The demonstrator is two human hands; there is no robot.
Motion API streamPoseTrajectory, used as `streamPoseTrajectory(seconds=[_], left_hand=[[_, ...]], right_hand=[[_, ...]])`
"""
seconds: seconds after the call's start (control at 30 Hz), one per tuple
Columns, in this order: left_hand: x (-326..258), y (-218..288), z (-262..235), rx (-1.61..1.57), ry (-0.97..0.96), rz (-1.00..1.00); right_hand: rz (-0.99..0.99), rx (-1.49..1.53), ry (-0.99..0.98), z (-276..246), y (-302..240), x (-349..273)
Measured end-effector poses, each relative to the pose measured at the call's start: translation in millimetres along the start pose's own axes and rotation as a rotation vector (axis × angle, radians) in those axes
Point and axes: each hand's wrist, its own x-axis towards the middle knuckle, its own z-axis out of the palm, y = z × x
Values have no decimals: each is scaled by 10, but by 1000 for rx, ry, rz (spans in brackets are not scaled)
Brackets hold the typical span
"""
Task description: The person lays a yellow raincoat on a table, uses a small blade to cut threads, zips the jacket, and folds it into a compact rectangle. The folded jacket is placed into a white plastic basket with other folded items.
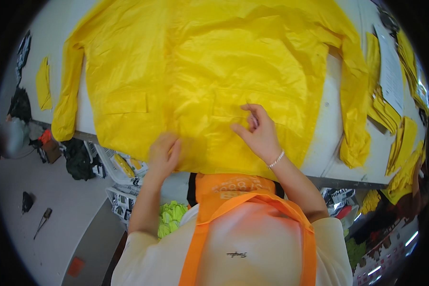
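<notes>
A bright yellow jacket (252,57) lies spread out with both sleeves to its sides and its lower hem toward me. It has a flap pocket on each side of the middle strip. My left hand (164,155) is over the lower hem beside that strip, smeared by motion, so its grip cannot be made out. Above the jacket, just below the right pocket flap (229,106), is my right hand (261,133). Its thumb and forefinger are apart and the other fingers are curled; I see nothing held between them. A pale bracelet circles that wrist.
The jacket rests on a pale table (331,114). Several folded yellow pieces (383,114) and a printed white sheet (390,69) lie at the right. A yellow strip (44,83) is at far left. Below the table edge stands a white basket (107,164) near bright green cloth (171,217).
</notes>
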Motion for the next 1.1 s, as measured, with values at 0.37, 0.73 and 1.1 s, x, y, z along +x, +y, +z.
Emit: streamPoseTrajectory(seconds=[0.37, 0.73, 1.1], left_hand=[[136, 242, 378, 75, 216, 194], [1370, 1299, 1645, 120, 64, 474], [1552, 1240, 1741, 136, -110, 519]], right_hand=[[-260, -555, 252, -988, 227, 525], [-36, -262, 111, -1266, 386, 1190], [-98, -104, 323, -1310, 374, 657]])
